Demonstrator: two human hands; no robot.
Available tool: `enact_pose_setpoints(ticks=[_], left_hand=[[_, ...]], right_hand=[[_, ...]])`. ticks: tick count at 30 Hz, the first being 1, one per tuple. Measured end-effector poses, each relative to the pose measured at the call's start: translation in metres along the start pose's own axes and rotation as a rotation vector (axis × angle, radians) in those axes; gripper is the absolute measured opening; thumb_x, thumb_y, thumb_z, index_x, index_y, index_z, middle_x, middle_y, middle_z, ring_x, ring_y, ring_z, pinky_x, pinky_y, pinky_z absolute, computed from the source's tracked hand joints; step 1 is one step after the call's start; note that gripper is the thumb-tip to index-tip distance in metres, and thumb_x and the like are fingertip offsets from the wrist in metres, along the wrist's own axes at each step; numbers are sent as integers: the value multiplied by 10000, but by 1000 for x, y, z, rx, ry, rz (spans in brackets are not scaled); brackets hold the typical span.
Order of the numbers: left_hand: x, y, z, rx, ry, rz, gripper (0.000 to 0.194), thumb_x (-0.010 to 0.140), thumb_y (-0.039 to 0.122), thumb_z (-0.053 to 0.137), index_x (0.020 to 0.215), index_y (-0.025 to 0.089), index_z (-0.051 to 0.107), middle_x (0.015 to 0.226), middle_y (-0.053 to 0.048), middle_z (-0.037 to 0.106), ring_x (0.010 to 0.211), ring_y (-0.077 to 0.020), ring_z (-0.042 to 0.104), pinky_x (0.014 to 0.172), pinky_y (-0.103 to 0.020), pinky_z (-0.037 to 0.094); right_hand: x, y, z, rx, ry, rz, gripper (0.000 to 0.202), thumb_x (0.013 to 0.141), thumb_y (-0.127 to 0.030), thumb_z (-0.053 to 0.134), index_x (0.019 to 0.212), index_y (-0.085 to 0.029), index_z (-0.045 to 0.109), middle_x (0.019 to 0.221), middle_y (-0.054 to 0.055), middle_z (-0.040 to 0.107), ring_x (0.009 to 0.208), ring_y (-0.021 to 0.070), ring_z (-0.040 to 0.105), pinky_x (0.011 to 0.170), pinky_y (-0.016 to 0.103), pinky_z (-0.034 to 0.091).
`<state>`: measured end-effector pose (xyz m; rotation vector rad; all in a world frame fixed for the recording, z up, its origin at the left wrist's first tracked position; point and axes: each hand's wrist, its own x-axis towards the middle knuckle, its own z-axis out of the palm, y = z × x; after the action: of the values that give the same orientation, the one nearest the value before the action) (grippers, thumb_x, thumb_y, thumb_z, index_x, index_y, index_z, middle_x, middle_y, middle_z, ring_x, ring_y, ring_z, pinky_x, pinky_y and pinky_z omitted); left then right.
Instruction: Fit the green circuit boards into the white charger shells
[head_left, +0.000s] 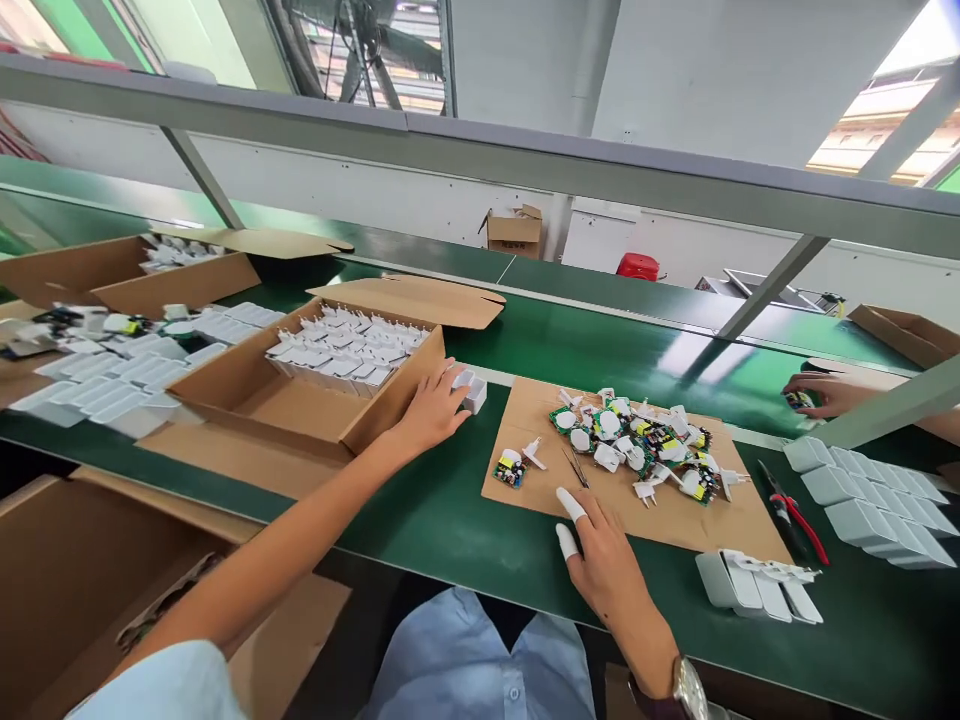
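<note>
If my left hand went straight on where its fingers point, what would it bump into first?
The white casings right by the fingertips of your left hand. The fingers might already be touching them, though one view makes that hard to tell.

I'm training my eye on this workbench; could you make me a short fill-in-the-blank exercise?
The hand at the white casing is the ____ one.
Behind the right hand, the wrist wears a silver ____.
The tweezers lie on a brown sheet of ____.
Besides black, the pliers show ____.

Missing words: left; watch; cardboard; red.
</note>
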<state>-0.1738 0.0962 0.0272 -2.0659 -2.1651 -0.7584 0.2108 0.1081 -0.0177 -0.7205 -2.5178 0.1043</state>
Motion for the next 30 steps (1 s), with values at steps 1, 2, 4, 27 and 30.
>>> enact_pose_setpoints(ticks=[1, 2, 4, 27, 30], left_hand=[[4, -2, 2, -7, -18, 20, 256, 936, 208, 646, 1175, 214, 736, 1614, -178, 512, 1626, -465, 276, 1281, -733, 292], [8, -4, 4, -15, -35, 40, 211, 938, 191, 644, 1122, 212, 745, 1595, -173, 534, 1623, -454, 288, 1285, -722, 296], [13, -5, 7, -36, -63, 84, 142, 961, 179, 628, 1030, 205, 749, 1570, -160, 560, 1620, -427, 305, 1293, -696, 301], [-102, 8, -13, -470, -179, 34, 581, 1050, 336, 651, 1590, 314, 439, 1585, -99, 583, 1427, -275, 634, 1207, -432, 552], [-113, 13, 1, -453, -143, -3, 619, 1020, 444, 672, 1586, 315, 459, 1553, -90, 634, 1371, -309, 686, 1160, -456, 590]], right_hand=[[12, -2, 3, -10, -45, -17, 755, 888, 12, 471, 1608, -211, 441, 1494, 151, 636, 1375, 325, 601, 1101, 534, 568], [26, -4, 7, -24, -93, -37, 818, 842, 38, 469, 1622, -205, 431, 1535, 153, 614, 1424, 328, 570, 1134, 548, 547], [55, -7, 15, -67, -190, -79, 878, 780, 72, 466, 1623, -174, 443, 1595, 161, 574, 1500, 338, 508, 1191, 567, 501], [100, -26, 14, 189, -464, 30, 681, 900, -60, 541, 1569, -92, 417, 1526, 254, 564, 1442, 381, 522, 1181, 618, 495], [93, -38, 16, 181, -419, 113, 636, 901, -126, 603, 1522, -107, 470, 1457, 232, 617, 1373, 355, 575, 1158, 561, 520]])
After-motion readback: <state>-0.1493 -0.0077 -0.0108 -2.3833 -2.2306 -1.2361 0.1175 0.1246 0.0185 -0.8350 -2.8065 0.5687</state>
